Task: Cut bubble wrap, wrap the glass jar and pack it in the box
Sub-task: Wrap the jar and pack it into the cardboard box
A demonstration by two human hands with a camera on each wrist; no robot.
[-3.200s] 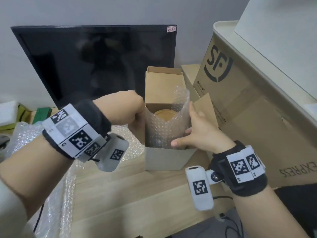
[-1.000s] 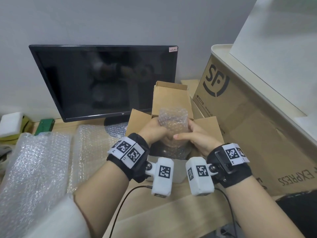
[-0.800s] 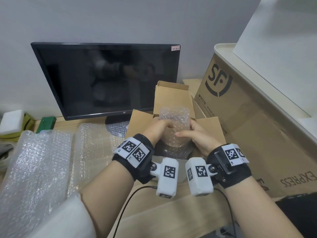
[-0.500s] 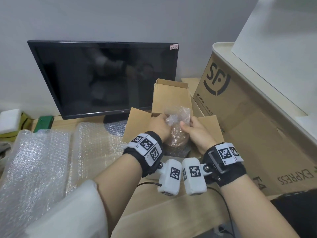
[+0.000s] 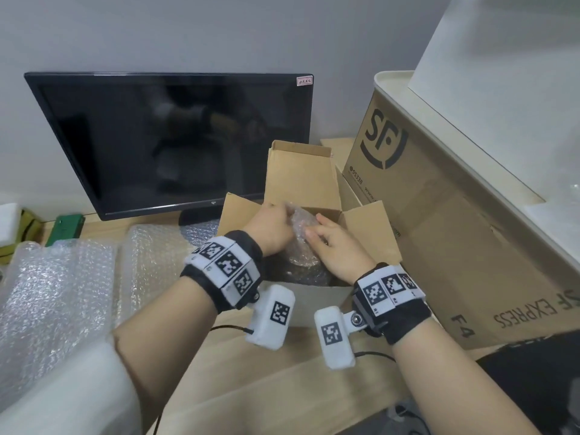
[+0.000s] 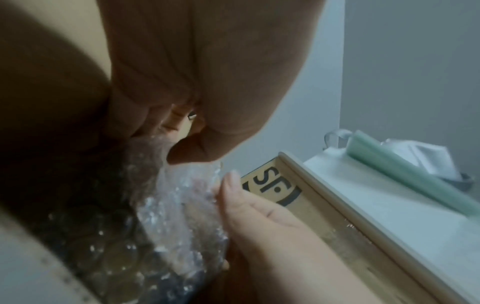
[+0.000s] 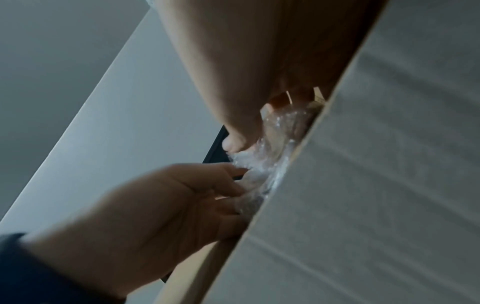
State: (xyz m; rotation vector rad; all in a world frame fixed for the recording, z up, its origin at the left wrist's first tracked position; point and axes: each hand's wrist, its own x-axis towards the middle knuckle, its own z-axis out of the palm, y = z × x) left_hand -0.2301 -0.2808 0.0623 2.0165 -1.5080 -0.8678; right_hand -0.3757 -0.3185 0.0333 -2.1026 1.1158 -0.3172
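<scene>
A small open cardboard box [image 5: 317,304] stands on the wooden desk with its flaps spread. Inside it sits the glass jar in bubble wrap [image 5: 299,254]; the glass itself is hidden by the wrap. My left hand [image 5: 273,229] grips the crumpled top of the wrap from the left. In the left wrist view its thumb [image 6: 193,151] digs into the bubble wrap [image 6: 182,205]. My right hand [image 5: 326,246] lies on the wrap from the right with fairly straight fingers, pressing it down. The right wrist view shows the left hand [image 7: 176,197] bunching the wrap [image 7: 262,164] behind the box wall [image 7: 376,185].
A dark monitor [image 5: 175,142] stands behind the box. A large SF carton [image 5: 439,221] crowds the right side, with a white bin [image 5: 502,105] on top. Loose bubble wrap sheets [image 5: 62,293] cover the desk on the left. A green item [image 5: 64,226] lies far left.
The tall open end of the wrap, upright a second ago, is now crumpled down over the jar. Both hands have closed in and sunk lower over the box.
</scene>
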